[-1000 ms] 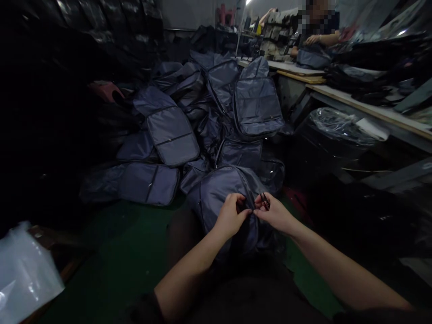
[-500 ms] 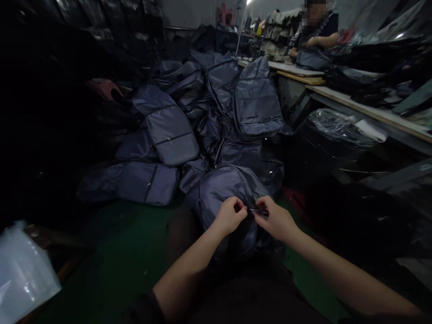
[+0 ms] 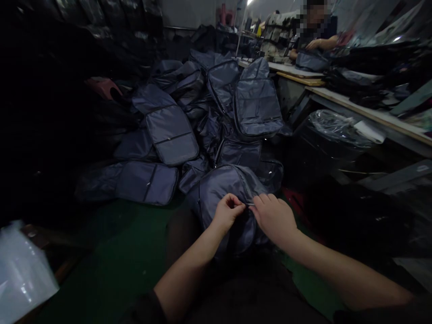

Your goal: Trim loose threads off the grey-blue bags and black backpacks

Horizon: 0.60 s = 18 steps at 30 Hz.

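Observation:
A dark blue-grey backpack (image 3: 219,184) rests upright in front of me, between my legs. At its front, my left hand (image 3: 230,210) is closed in a pinch, thumb against forefinger; whatever lies between the fingertips is too small to make out. Close beside it on the right, my right hand (image 3: 275,220) is closed, back upward, around small thread snips (image 3: 250,204). Only their thin metal tip shows, pointing at the left fingertips; the handles are hidden under the palm. A zip seam curves over the bag's top just above both hands.
A heap of similar backpacks (image 3: 172,130) covers the green floor (image 3: 118,252) ahead. A worktable (image 3: 364,108) runs along the right, where another person (image 3: 320,36) handles grey fabric. Clear plastic (image 3: 337,126) lies beneath the table. A pale plastic bag (image 3: 25,274) is at lower left.
My right hand has rolled palm down, so its fingers now cover most of the snips. The left hand keeps its pinch, barely moved. The backpack stays in place.

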{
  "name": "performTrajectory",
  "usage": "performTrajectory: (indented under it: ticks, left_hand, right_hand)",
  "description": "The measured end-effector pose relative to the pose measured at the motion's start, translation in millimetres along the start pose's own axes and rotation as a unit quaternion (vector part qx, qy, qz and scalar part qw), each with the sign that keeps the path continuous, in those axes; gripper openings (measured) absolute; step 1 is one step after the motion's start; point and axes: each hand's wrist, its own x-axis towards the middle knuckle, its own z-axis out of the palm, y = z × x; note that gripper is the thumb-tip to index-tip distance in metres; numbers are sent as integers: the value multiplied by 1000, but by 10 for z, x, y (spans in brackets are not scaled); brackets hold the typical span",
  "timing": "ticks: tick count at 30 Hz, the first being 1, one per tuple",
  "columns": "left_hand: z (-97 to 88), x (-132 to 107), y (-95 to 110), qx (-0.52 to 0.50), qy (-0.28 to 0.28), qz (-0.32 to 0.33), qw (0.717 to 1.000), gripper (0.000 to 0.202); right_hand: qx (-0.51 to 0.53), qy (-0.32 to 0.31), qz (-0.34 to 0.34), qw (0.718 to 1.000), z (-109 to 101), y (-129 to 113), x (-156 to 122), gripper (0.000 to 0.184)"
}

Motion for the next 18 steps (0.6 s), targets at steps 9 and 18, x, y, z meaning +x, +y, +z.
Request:
performTrajectory:
  ticks: [9,18]
  left_hand:
    - [-186,-23,109,-28,111,2,993,31]
    - [-232,-74,301,259,127,9,957,26]
  right_hand:
    - [125,1,24,992,79,-23,11,17]
    - [446,144,398,789,841,637,-160,41]
